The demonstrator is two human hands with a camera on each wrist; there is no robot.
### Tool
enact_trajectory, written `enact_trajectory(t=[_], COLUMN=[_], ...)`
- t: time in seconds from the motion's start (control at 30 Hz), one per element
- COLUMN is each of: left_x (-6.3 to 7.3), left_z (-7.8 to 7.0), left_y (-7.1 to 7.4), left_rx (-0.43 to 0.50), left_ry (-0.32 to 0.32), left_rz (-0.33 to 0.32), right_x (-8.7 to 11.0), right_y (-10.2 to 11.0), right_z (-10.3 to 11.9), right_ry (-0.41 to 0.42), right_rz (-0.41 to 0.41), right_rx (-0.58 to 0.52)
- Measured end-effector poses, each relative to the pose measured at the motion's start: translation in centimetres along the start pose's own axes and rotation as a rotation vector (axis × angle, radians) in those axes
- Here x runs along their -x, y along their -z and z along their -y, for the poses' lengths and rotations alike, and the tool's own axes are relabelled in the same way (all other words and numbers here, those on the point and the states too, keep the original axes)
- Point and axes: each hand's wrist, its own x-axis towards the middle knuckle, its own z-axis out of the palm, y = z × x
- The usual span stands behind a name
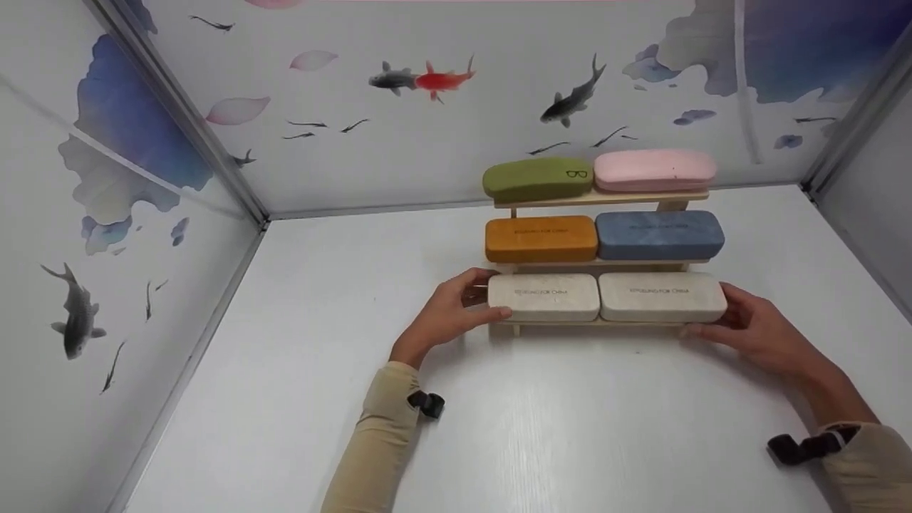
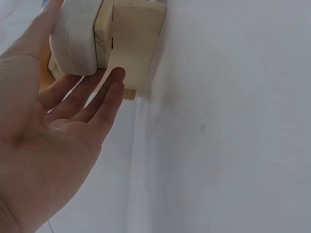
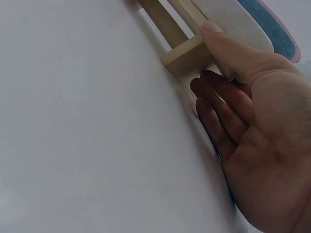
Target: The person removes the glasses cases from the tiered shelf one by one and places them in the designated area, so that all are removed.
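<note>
Two off-white glasses cases lie side by side on the bottom shelf of a three-tier wooden display rack (image 1: 516, 330). My left hand (image 1: 456, 303) holds the outer end of the left off-white case (image 1: 545, 298), with the thumb over its front corner. In the left wrist view its other fingers (image 2: 104, 94) reach along the case's end and the shelf's side. My right hand (image 1: 755, 328) is around the rack's lower right end, beside the right off-white case (image 1: 662, 298). Its thumb (image 3: 226, 43) rests on the shelf edge; the index finger is partly hidden.
Orange (image 1: 541, 239) and blue (image 1: 659, 236) glasses cases sit on the middle shelf. On the top shelf are green (image 1: 538, 179) and pink (image 1: 655, 171) ones. The rack stands on a white table (image 1: 570, 420) against a fish-patterned back wall (image 1: 491, 121); another wall (image 1: 43, 214) rises at left.
</note>
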Motion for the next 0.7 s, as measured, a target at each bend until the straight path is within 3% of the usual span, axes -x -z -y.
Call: enact_trajectory(t=[0.33,0.7], left_x=[-0.08,-0.07], left_z=[0.80,0.75], left_y=[-0.03,-0.27], left_rx=[0.025,0.024], left_ry=[-0.068,-0.119], left_rz=[0.021,-0.002], right_x=[0.10,0.15], right_y=[0.08,-0.04], right_z=[0.17,0.07], right_ry=[0.008,-0.005], right_rz=[0.006,-0.009], right_rx=[0.000,0.022])
